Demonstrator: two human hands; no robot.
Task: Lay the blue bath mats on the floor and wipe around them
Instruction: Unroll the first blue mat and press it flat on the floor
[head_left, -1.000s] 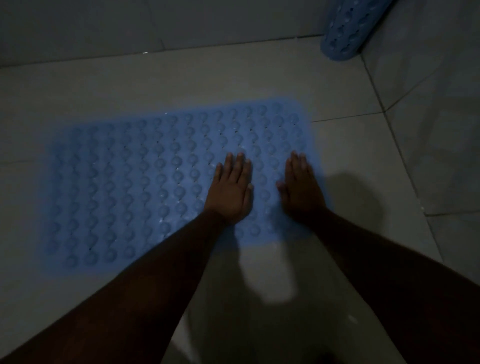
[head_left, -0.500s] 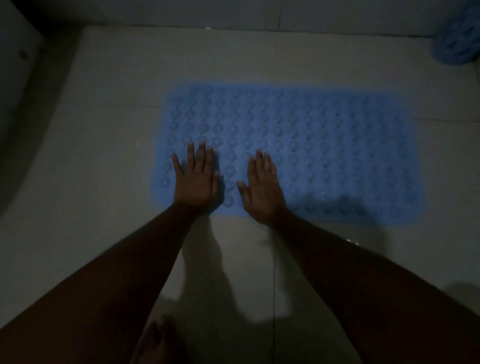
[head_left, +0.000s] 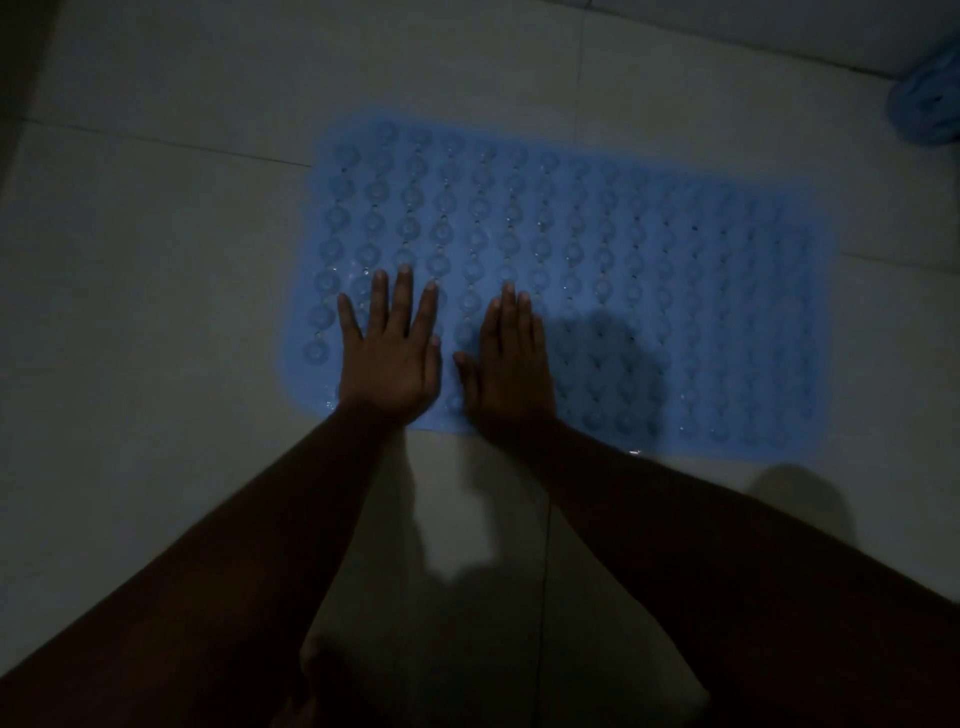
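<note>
Both hands (head_left: 389, 364) flat on blue mat (head_left: 675, 249); second mat (head_left: 930, 104) far right

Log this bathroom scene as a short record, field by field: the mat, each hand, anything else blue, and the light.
blue bath mat: flat on the tiled floor, bumpy side up
left hand: palm down, fingers spread, on the mat's near left part
right hand: palm down, fingers together, on the mat beside the left
second blue mat: far right corner, cut off by the frame
light: dim
</note>
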